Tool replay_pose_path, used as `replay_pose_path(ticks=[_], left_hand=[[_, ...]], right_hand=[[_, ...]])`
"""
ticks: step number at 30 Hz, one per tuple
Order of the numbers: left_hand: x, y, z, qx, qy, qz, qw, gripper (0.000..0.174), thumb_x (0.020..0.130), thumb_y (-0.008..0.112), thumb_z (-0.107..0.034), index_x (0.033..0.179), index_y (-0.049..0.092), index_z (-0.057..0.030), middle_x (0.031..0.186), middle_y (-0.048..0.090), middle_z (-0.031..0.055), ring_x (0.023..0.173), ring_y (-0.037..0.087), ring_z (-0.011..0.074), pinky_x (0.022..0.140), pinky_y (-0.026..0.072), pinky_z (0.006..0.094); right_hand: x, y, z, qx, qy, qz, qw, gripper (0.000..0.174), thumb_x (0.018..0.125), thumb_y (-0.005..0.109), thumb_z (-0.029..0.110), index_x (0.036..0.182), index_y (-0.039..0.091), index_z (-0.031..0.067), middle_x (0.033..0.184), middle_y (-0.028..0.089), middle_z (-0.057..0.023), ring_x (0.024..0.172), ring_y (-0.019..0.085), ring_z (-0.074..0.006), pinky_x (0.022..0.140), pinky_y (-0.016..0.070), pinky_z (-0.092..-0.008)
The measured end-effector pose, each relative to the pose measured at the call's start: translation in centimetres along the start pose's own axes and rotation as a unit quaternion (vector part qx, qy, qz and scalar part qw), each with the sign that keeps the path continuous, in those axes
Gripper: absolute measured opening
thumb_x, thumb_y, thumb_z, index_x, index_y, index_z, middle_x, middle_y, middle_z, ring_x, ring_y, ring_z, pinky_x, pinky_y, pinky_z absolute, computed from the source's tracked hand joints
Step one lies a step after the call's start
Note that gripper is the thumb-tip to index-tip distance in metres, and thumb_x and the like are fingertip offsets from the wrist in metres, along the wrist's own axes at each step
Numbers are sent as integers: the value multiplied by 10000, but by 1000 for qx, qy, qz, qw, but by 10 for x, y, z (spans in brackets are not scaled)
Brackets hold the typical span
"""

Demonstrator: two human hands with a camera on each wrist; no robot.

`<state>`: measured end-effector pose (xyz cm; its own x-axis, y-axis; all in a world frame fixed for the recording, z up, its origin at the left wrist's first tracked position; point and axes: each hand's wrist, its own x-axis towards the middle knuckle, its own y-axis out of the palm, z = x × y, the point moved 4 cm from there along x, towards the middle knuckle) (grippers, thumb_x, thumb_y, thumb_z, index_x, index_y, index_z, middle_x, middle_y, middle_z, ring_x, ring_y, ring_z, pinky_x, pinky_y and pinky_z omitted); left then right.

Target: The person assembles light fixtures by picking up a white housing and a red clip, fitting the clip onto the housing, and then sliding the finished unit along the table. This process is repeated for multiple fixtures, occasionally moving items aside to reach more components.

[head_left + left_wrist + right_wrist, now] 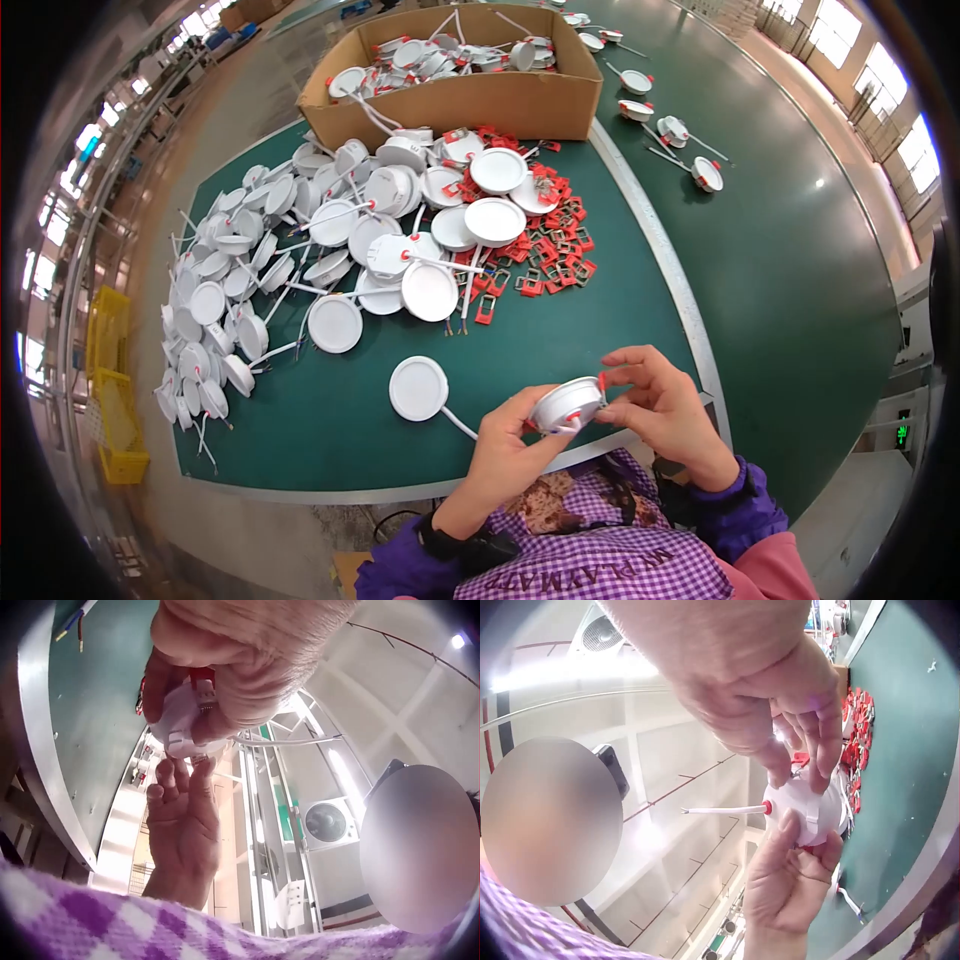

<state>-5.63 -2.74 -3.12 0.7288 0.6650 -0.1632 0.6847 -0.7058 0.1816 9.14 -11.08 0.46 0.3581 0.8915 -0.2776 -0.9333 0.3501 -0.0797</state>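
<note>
My left hand [508, 448] grips a round white downlight [566, 408] by its rim, above the near edge of the table. A short white cable [724, 811] with a red collar comes out of its back. With thumb and fingertips my right hand [662, 412] pinches a red spring clip [602, 383] at the downlight's side. Another bit of red [201, 675] shows at the opposite side, by the left fingers in the left wrist view. A second downlight [418, 388] lies face up on the table, left of my hands.
On the green table [370, 455], a large heap of white downlights [330, 222] lies beside a pile of red clips [550, 245]. Behind them stands a cardboard box [450, 105] full of downlights. Across a metal edge strip [660, 240], several downlights [707, 175] sit on another green surface.
</note>
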Motion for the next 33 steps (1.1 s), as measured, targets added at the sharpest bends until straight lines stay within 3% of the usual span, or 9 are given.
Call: replay_pose_path(ticks=[13, 16, 18, 21, 23, 24, 26, 28, 33], left_hand=[[4, 17, 5, -41, -23, 92, 995, 441, 804, 679, -68, 1205, 507, -8, 1105, 592, 69, 999, 565, 140, 861, 454, 281], [2, -12, -26, 123, 105, -12, 987, 477, 785, 673, -47, 1231, 503, -31, 1162, 575, 86, 1033, 563, 173, 893, 441, 304], [-6, -48, -35, 274, 162, -63, 946, 500, 736, 643, 18, 1216, 518, -45, 1194, 559, 108, 1060, 564, 226, 918, 431, 336], [-20, -84, -45, 406, 201, -110, 885, 528, 688, 584, 72, 1200, 530, -47, 1197, 552, 131, 1143, 507, 278, 958, 400, 368], [-24, -98, -43, 446, 133, -103, 879, 574, 658, 561, 71, 1214, 523, -66, 1264, 496, 143, 1235, 398, 336, 996, 354, 399], [-25, -100, -42, 446, 133, -102, 879, 574, 658, 561, 71, 1214, 523, -66, 1264, 496, 143, 1235, 398, 336, 996, 354, 399], [-25, -104, -33, 488, 91, -74, 865, 592, 664, 541, 55, 1238, 513, -87, 1334, 424, 142, 1278, 320, 364, 1028, 295, 424], [-23, -102, -29, 542, 91, -71, 833, 594, 669, 535, 54, 1244, 510, -95, 1348, 404, 144, 1276, 313, 373, 1032, 279, 436], [-16, -98, -14, 617, 137, -87, 770, 527, 714, 534, 69, 1221, 519, -73, 1322, 412, 159, 1228, 355, 366, 995, 292, 502]], right_hand=[[4, -26, -20, -2, -10, -5, 1000, 357, 844, 548, -28, 1196, 484, -29, 980, 609, -110, 653, 622, -138, 600, 526, -247], [20, -100, -16, -50, -86, -198, 975, 318, 853, 552, 32, 1161, 524, -40, 960, 608, -110, 619, 599, -128, 537, 512, -250], [17, -152, -16, -155, -125, -379, 904, 311, 862, 544, 49, 1158, 528, -45, 913, 634, -119, 610, 598, -128, 525, 501, -238], [16, -145, 6, -314, -61, -421, 849, 290, 841, 554, 26, 1127, 557, -22, 941, 643, -131, 645, 620, -154, 580, 507, -256], [33, -104, 11, -425, -167, -265, 849, 285, 810, 565, 0, 1094, 585, 10, 965, 639, -149, 706, 647, -204, 661, 509, -291], [42, -76, 12, -332, -149, -193, 911, 287, 785, 565, -26, 1066, 600, 27, 974, 631, -162, 785, 653, -258, 725, 502, -321], [59, -15, 23, -476, -242, -71, 842, 309, 771, 557, -31, 1069, 592, 45, 998, 607, -143, 867, 630, -284, 720, 508, -364], [80, 25, 13, -469, -185, 44, 863, 433, 783, 539, 14, 1206, 501, 100, 1052, 563, -123, 863, 606, -304, 733, 501, -383], [120, 73, 6, -591, -209, 118, 770, 331, 765, 554, 18, 1093, 527, 56, 927, 541, -157, 862, 600, -285, 678, 506, -368]])
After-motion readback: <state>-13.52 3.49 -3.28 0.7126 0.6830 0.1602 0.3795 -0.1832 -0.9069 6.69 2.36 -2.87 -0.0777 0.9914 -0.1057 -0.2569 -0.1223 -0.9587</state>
